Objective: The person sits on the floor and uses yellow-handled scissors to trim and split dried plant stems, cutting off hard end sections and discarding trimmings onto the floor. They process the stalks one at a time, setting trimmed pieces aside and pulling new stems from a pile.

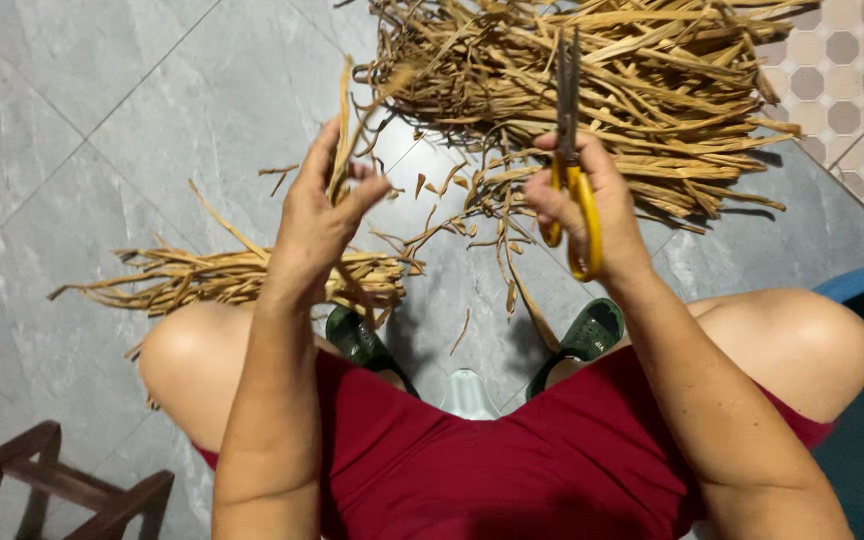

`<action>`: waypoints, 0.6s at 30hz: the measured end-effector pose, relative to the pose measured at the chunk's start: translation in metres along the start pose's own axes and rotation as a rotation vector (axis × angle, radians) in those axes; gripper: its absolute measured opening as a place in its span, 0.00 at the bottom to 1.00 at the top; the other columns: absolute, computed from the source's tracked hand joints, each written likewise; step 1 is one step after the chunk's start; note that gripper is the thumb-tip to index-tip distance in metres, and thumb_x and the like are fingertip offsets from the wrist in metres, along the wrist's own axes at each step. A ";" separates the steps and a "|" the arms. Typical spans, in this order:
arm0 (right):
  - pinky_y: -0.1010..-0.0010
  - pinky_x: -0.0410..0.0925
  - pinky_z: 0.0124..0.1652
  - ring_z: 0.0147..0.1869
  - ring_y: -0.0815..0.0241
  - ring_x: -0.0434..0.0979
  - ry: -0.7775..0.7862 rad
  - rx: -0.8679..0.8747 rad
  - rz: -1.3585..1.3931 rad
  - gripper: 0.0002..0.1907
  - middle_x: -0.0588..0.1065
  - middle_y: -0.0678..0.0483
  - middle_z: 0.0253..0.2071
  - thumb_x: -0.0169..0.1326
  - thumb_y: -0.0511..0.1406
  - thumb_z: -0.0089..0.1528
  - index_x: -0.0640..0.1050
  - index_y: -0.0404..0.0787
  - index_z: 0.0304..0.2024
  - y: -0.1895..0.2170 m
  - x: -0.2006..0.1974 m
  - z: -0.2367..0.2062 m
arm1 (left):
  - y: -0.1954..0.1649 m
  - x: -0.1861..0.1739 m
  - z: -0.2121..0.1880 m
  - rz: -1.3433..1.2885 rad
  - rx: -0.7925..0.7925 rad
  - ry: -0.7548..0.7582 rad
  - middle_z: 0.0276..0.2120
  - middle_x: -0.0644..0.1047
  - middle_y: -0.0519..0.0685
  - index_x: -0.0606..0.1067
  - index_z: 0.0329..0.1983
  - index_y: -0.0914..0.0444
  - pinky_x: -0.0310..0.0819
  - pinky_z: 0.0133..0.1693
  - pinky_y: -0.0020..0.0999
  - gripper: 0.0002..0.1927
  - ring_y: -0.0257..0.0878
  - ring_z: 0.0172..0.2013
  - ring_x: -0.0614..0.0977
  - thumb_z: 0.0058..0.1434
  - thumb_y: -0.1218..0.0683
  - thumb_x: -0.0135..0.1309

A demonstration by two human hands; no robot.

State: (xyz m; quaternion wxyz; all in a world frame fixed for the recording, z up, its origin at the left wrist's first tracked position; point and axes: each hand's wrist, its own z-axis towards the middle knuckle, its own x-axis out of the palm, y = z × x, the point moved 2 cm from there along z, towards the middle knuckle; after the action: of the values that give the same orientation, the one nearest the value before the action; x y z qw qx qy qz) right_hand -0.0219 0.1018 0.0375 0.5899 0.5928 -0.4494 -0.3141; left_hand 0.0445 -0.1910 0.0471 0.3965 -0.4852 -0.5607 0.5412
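Up near the middle of the frame, the left hand (324,215) pinches a dried strip (342,130) between thumb and fingers (367,195), closed tight around its lower part. The strip stands nearly upright, its long axis running from the hand toward the top of the frame, with the free tip leaning slightly right toward the big pile of dried strips (602,90) at upper centre. The right hand (592,210) is wrapped shut around the yellow handles of the scissors (570,150); the dark blades look closed, or nearly so, and point straight up the frame, roughly parallel to the held strip and a little apart from it.

Left of centre, a smaller bundle of strips (222,275) lies across the grey tiled floor (82,120), just beyond the person's left knee. Short trimmed scraps (452,215) lie scattered on the tiles between the two hands. Green sandals (592,330) show at lower centre, a dark wooden chair frame (42,480) at lower left, and a blue tub rim (862,282) at the right edge.

Judging by how things stand, the main risk is the blades meeting the left fingers, since they grip the strip close to where the scissors would bite. The brittle strip could also splinter or snap off unevenly, and loose scraps underfoot could slip on the smooth tiles.
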 end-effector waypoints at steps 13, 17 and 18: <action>0.79 0.66 0.40 0.39 0.72 0.70 0.184 -0.158 -0.290 0.34 0.75 0.56 0.42 0.70 0.30 0.62 0.69 0.42 0.67 -0.022 0.092 0.002 | -0.005 0.057 0.012 -0.844 0.305 -0.049 0.31 0.68 0.47 0.65 0.61 0.68 0.56 0.24 0.22 0.15 0.27 0.23 0.64 0.81 0.56 0.55; 0.78 0.69 0.39 0.39 0.71 0.74 0.169 -0.163 -0.092 0.26 0.76 0.57 0.43 0.67 0.30 0.66 0.70 0.40 0.63 -0.005 0.088 0.017 | 0.010 0.053 0.020 -0.758 0.402 -0.019 0.41 0.74 0.48 0.65 0.62 0.65 0.68 0.42 0.27 0.22 0.31 0.36 0.72 0.77 0.50 0.60; 0.77 0.68 0.34 0.34 0.70 0.73 0.126 -0.144 -0.077 0.24 0.77 0.56 0.41 0.67 0.30 0.66 0.70 0.39 0.60 0.000 0.085 0.020 | 0.014 0.054 0.022 -0.717 0.393 0.017 0.47 0.74 0.48 0.63 0.65 0.64 0.70 0.49 0.30 0.27 0.33 0.43 0.74 0.74 0.49 0.62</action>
State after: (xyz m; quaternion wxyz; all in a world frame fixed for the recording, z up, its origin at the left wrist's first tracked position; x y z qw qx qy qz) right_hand -0.0061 0.0166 0.0489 0.6456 0.5843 -0.3646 -0.3301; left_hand 0.0135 -0.1440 0.0264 0.6499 -0.1785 -0.5769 0.4615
